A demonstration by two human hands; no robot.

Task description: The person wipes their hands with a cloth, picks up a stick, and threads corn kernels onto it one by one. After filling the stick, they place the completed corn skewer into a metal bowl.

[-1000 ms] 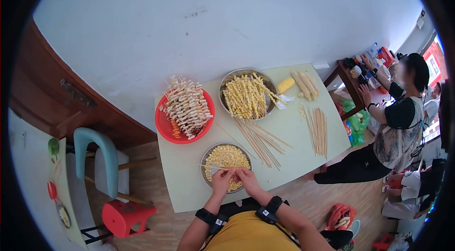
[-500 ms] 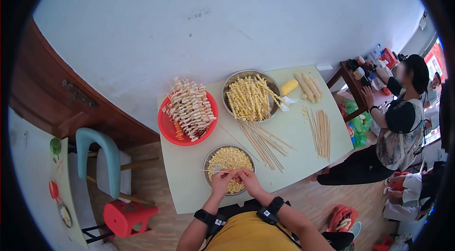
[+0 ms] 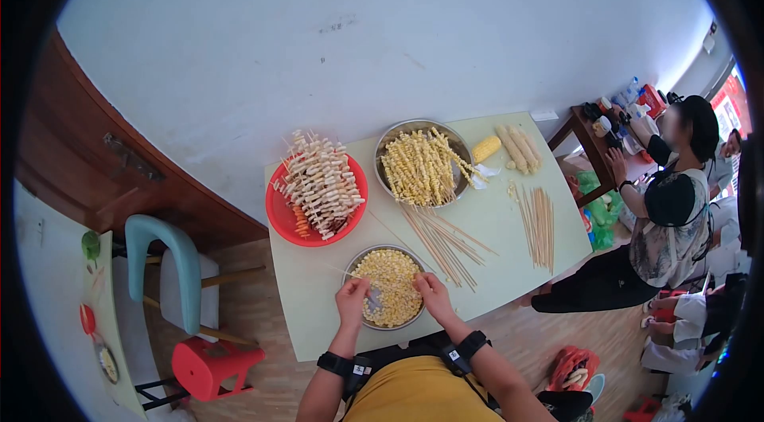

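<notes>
A metal bowl of loose corn kernels (image 3: 390,283) stands at the table's front edge. At its left rim my left hand (image 3: 351,302) is closed around a thin bamboo skewer (image 3: 337,270), whose free end points up and left. My right hand (image 3: 434,298) is over the bowl's right rim, fingers pinched together; whatever may be between them is too small to make out. Behind the bowl, a larger metal basin (image 3: 458,143) holds many skewers threaded with corn kernels (image 3: 418,163). To its left is a red basin (image 3: 278,219) piled with skewers of pale sliced food (image 3: 318,183).
Bare bamboo skewers (image 3: 539,227) lie on the table's right side. A corn cob (image 3: 486,148) and stripped cobs (image 3: 517,149) are at the back right. Left of the table stand a teal chair (image 3: 179,255) and a red stool (image 3: 215,366). A person (image 3: 668,207) stands at right.
My hands have parted from being together over the corn bowl. The left went left with the skewer, which now tilts upward; the right moved to the bowl's right rim.
</notes>
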